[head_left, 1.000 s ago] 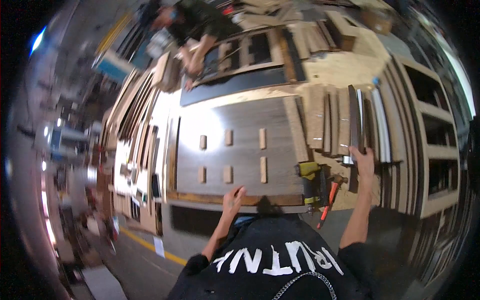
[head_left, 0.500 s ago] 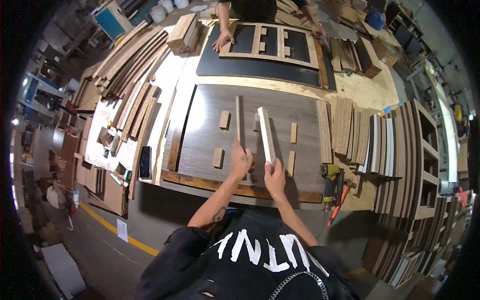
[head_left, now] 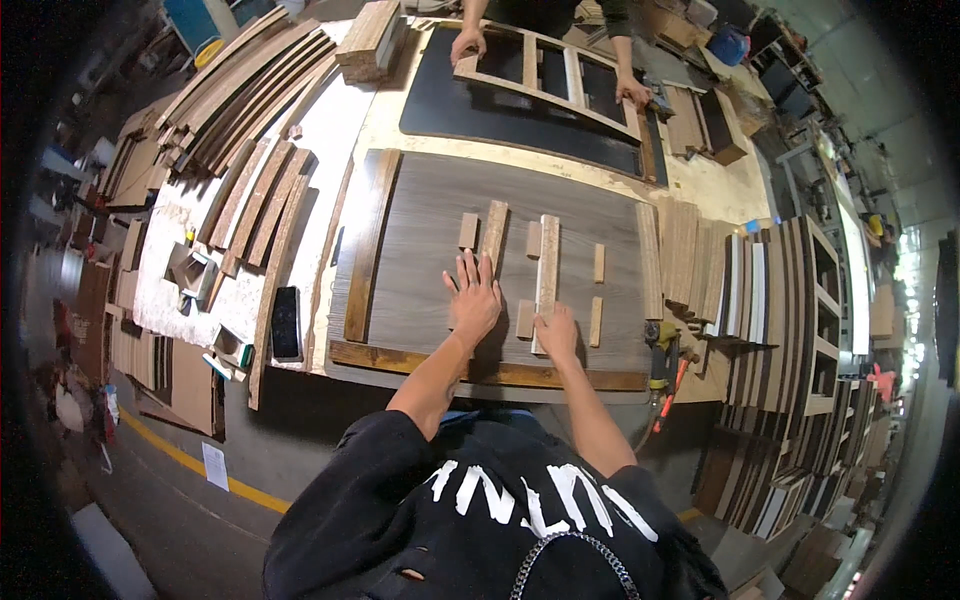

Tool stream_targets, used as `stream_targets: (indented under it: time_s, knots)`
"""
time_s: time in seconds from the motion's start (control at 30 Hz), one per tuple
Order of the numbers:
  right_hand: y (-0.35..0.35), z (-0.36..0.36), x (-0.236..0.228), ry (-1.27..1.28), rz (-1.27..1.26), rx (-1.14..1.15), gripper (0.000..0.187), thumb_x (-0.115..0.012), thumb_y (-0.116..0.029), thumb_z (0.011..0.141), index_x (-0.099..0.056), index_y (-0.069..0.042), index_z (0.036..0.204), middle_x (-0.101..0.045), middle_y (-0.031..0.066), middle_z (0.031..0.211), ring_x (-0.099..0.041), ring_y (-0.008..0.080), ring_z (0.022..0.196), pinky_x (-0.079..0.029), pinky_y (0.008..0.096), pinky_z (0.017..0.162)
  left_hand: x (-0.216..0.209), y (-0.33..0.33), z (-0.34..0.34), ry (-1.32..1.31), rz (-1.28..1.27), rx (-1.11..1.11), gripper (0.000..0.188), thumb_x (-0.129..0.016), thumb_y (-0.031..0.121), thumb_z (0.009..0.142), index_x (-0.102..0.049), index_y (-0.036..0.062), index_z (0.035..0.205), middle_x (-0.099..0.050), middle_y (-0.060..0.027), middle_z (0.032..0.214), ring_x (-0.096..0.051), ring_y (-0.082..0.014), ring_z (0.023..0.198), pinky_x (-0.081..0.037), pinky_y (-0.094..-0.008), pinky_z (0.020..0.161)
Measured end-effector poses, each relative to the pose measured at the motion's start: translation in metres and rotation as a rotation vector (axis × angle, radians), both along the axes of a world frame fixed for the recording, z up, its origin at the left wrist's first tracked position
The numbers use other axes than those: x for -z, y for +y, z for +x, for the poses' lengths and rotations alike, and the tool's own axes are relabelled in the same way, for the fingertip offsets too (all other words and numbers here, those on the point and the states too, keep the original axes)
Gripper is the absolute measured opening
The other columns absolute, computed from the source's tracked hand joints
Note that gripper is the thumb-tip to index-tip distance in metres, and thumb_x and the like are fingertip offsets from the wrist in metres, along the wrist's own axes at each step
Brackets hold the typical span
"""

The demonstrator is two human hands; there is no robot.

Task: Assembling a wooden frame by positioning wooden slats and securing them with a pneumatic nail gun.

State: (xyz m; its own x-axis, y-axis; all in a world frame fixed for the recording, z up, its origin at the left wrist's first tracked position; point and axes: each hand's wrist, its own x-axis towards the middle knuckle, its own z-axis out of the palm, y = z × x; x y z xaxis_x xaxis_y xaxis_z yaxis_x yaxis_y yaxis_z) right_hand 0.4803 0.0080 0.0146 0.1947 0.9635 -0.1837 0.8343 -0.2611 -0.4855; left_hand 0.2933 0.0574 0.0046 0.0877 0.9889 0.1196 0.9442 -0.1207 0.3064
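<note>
On a grey wood-grain panel point(head_left: 420, 190) in front of me lie two wooden strips, both pointing away from me. My left hand point(head_left: 474, 300) is flat with fingers spread, over the near part of the left strip point(head_left: 495, 232) and beside a small wooden block point(head_left: 469, 230). My right hand point(head_left: 557, 332) closes around the near end of the right strip point(head_left: 548, 260). Small blocks point(head_left: 534, 238) touch or nearly touch that strip's left side. Two thin blocks point(head_left: 599, 262) lie farther right. Brown bars line the panel's left point(head_left: 371, 245) and near edges point(head_left: 480, 372).
Across the table a co-worker's hands point(head_left: 632, 90) hold a wooden frame point(head_left: 550, 92) tilted over a dark panel point(head_left: 430, 110). A yellow-green nail gun point(head_left: 657, 360) and a red-handled hammer point(head_left: 675, 388) lie at the right. A phone point(head_left: 287, 322) and stacked wood strips point(head_left: 250, 90) are left.
Both strips have come down onto the panel from a raised, tilted hold. My left hand has opened out flat. The co-worker's frame has been lifted at an angle.
</note>
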Motion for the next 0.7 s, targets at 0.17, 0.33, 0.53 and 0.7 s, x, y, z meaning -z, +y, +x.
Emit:
stream_targets:
  time_s: [0.17, 0.33, 0.53, 0.7]
  knots:
    - [0.01, 0.015, 0.01, 0.028, 0.003, -0.006, 0.047, -0.072, -0.035, 0.083, -0.062, 0.002, 0.109, -0.06, 0.0255, 0.107, -0.057, 0.0424, 0.102, -0.046, 0.0464, 0.09, -0.012, 0.011, -0.003, -0.001, -0.003, -0.068, 0.062, -0.046, 0.03, 0.098, -0.029, -0.0005, 0.15, -0.015, -0.029, 0.158, -0.016, -0.0458, 0.146, -0.015, -0.0668, 0.112]
    - [0.017, 0.014, 0.008, -0.015, -0.045, -0.026, 0.048, -0.072, -0.036, 0.08, -0.064, 0.005, 0.103, -0.062, 0.0294, 0.106, -0.059, 0.0459, 0.101, -0.048, 0.0483, 0.087, -0.011, 0.006, -0.001, -0.021, -0.053, -0.063, 0.065, -0.043, 0.026, 0.098, -0.019, -0.0011, 0.153, -0.01, -0.0309, 0.158, -0.014, -0.0477, 0.146, -0.013, -0.0669, 0.113]
    - [0.024, 0.004, -0.025, 0.049, -0.186, -0.037, 0.049, -0.074, -0.033, 0.08, -0.062, 0.007, 0.106, -0.065, 0.0285, 0.1, -0.063, 0.0434, 0.096, -0.049, 0.0469, 0.087, -0.006, 0.006, -0.001, -0.033, -0.119, -0.088, 0.067, -0.046, 0.029, 0.096, -0.023, 0.0028, 0.153, -0.011, -0.0297, 0.159, -0.013, -0.0457, 0.147, -0.012, -0.0662, 0.114]
    - [0.007, 0.027, 0.01, 0.107, -0.076, 0.05, 0.048, -0.074, -0.026, 0.082, -0.059, 0.007, 0.113, -0.063, 0.0259, 0.105, -0.062, 0.042, 0.099, -0.049, 0.046, 0.086, -0.038, 0.038, -0.092, -0.122, -0.267, -0.091, 0.056, -0.05, 0.03, 0.093, -0.043, 0.0034, 0.141, -0.022, -0.0246, 0.158, -0.018, -0.0433, 0.146, -0.012, -0.066, 0.114]
